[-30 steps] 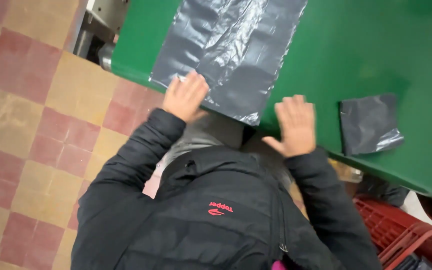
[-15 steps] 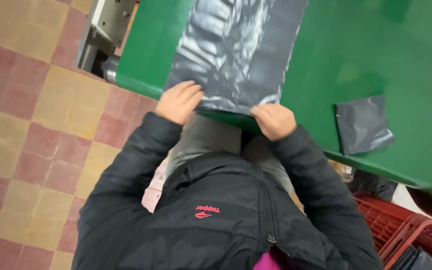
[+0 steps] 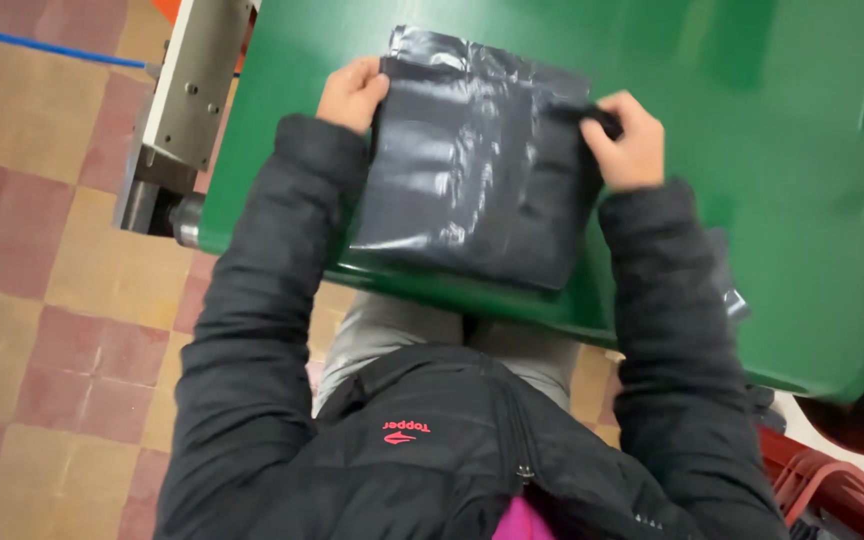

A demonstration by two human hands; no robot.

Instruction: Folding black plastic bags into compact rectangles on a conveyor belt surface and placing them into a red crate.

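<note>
Near edge: the black plastic bag (image 3: 472, 170), folded, lies at frame centre on the green table (image 3: 752, 150).
Left hand (image 3: 352, 92): pinches the upper-left corner.
Right hand (image 3: 627, 135): grips the upper-right edge.
Tip: keep both corners level, press flat.

Green table (image 3: 752, 150) carries 1 folded black bag (image 3: 472, 170).

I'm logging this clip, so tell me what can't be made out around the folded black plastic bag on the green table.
Head view only:
- Second dark plastic piece: mostly hidden behind the right sleeve.
- Right hand: fingertips curl over the folded black plastic bag, so the grip beneath is unseen.
- Left hand: fingers tuck behind the bag's edge.
- Green table: cut off at the top edge.
- Red crate: cut off at the bottom corner.
</note>
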